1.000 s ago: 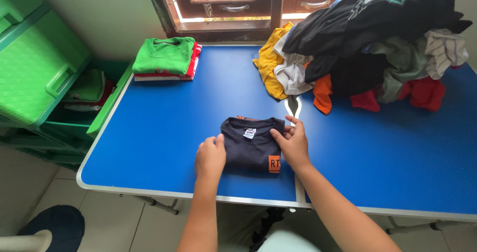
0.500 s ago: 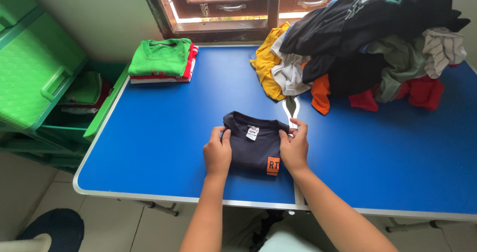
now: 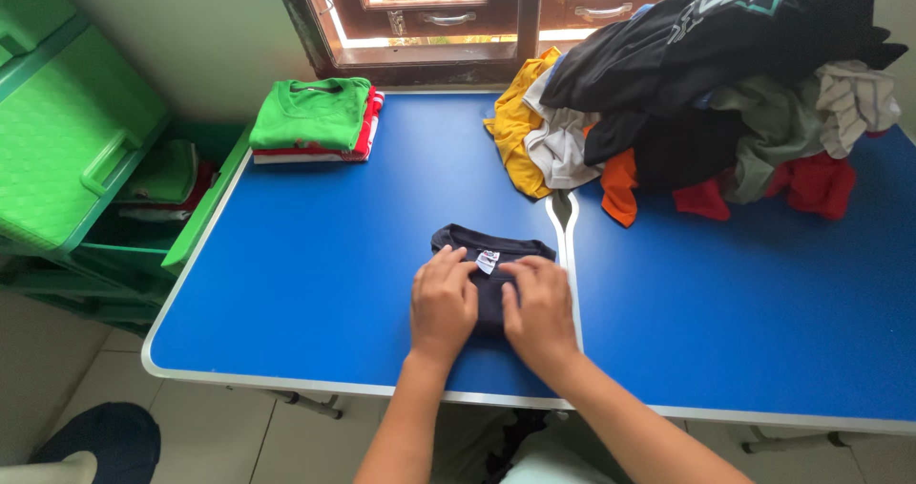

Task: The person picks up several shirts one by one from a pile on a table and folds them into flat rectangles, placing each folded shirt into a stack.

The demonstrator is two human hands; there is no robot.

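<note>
A folded dark navy shirt point(image 3: 496, 245) with a small white neck label lies on the blue table point(image 3: 315, 274) near its front edge. My left hand point(image 3: 442, 303) presses flat on the shirt's left half. My right hand point(image 3: 539, 312) lies flat on its right half, beside the left hand. Both hands cover most of the garment, and only its collar end shows past the fingers.
A neat stack of folded clothes, green on top of red and white point(image 3: 315, 119), sits at the table's back left. A loose heap of unfolded clothes point(image 3: 706, 83) fills the back right. Green plastic drawers point(image 3: 76, 150) stand left of the table. A wooden window frame point(image 3: 429, 26) is behind.
The shirt has been folded smaller. Both hands moved inward from its outer edges and now rest side by side on top of it.
</note>
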